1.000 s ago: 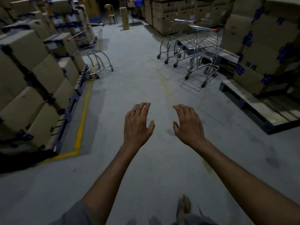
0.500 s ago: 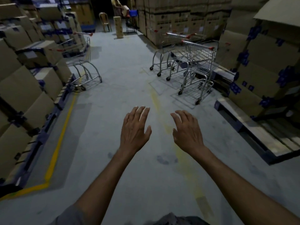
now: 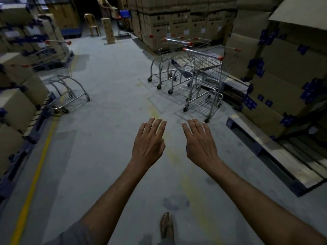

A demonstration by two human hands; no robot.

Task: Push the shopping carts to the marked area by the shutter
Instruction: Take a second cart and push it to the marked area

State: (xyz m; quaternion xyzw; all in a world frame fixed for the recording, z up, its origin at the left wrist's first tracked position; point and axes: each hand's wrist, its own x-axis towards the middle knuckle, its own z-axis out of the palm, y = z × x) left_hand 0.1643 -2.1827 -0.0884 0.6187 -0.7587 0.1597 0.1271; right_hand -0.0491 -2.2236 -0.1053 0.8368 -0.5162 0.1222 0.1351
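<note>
Both arms reach forward over the grey floor. My left hand [image 3: 148,144] and my right hand [image 3: 200,142] are palm down with fingers spread, holding nothing. A cluster of steel shopping carts with red handle ends [image 3: 203,75] stands ahead to the right, against stacked boxes, a short way beyond my right fingertips. Another shopping cart [image 3: 60,73] stands at the left beside the box stacks. No shutter shows in this view.
Cardboard boxes on pallets line the left side [image 3: 16,96] and the right side [image 3: 286,76]. A bare wooden pallet [image 3: 276,154] lies low at the right. A yellow floor line [image 3: 35,177] runs along the left. Far ahead are a chair [image 3: 91,23], a tall box [image 3: 108,30] and a person [image 3: 104,6].
I have walked forward down the aisle: the carts on both sides are closer and larger. My hands stay out front, open and empty. My foot now shows at the bottom.
</note>
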